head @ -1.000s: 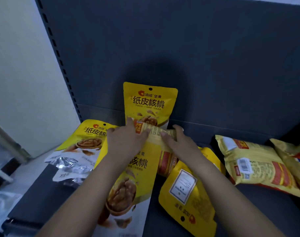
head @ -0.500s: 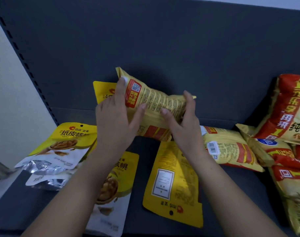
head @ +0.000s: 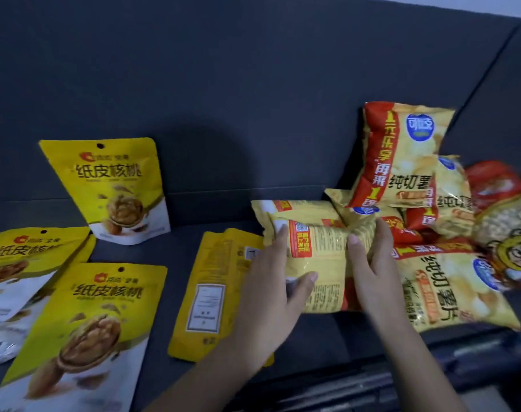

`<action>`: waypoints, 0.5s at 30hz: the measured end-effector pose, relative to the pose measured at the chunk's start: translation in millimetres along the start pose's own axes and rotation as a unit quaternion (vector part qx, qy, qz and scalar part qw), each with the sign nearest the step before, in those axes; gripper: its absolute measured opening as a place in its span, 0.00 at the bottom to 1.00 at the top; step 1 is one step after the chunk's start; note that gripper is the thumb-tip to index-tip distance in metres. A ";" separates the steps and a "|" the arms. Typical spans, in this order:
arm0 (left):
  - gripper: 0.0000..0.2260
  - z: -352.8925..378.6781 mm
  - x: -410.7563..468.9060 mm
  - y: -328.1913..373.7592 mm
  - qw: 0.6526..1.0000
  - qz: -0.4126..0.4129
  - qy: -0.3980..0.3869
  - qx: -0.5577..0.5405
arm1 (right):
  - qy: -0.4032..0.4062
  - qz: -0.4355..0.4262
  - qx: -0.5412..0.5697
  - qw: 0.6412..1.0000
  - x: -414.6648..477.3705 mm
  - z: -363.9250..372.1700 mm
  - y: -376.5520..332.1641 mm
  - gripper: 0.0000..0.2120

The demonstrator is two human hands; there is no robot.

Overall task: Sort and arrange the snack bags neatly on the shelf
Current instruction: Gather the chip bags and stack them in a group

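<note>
- So, what are the two hands holding?
- Both hold the puffy yellow chip bag with small print on its back [head: 321,263]. It lies on its side, a bit right of the middle of the frame, low over the dark grey shelf [head: 312,337]. I cannot tell if it touches the shelf.
- How do the fingers sit?
- The left hand [head: 268,295] grips the bag's left end. Its fingers [head: 280,236] reach up to the top corner, and its thumb presses the front lower down. The right hand [head: 372,272] grips the right end, with the thumb on the front and the other fingers curled round the bag.
- What is close by?
- Just behind it lies a second yellow chip bag [head: 298,209], also back side out. To the right is a heap of red and yellow chip bags [head: 449,286]. Above the heap, a tall red and yellow chip bag [head: 402,156] stands against the shelf's dark back wall [head: 223,84]. At the right edge is a blurry bag with a cartoon face [head: 512,248].
- And on the left?
- Yellow walnut pouches. A standing walnut pouch [head: 113,185] leans on the back wall in the upper left. Two flat walnut pouches lie face up in the lower left [head: 86,322] [head: 21,263]. A face-down yellow pouch with a white label [head: 205,292] lies partly under the left hand.
</note>
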State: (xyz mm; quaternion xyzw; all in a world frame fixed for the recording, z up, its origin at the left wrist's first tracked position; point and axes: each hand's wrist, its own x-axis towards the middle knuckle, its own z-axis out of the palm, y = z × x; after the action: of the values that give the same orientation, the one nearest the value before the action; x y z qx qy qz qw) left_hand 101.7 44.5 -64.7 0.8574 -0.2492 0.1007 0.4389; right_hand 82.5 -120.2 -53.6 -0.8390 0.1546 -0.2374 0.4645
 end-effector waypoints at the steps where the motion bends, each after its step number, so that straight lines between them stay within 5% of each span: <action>1: 0.36 11.7 -2.4 -0.1 1.000 -0.002 -0.015 -0.006 | 0.003 0.001 -0.016 1.000 -1.3 -2.9 9.7 0.38; 15: 0.37 50.8 -3.6 -6.6 0.999 -0.035 -0.035 0.004 | 0.051 -0.071 -0.102 0.991 -3.1 -0.1 42.1 0.31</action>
State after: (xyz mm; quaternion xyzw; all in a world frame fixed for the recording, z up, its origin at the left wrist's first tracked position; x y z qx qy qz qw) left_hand 99.7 8.1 -100.9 0.8702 -0.2341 0.0558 0.4300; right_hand 78.1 -140.7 -90.2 -0.8777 0.1413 -0.2957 0.3498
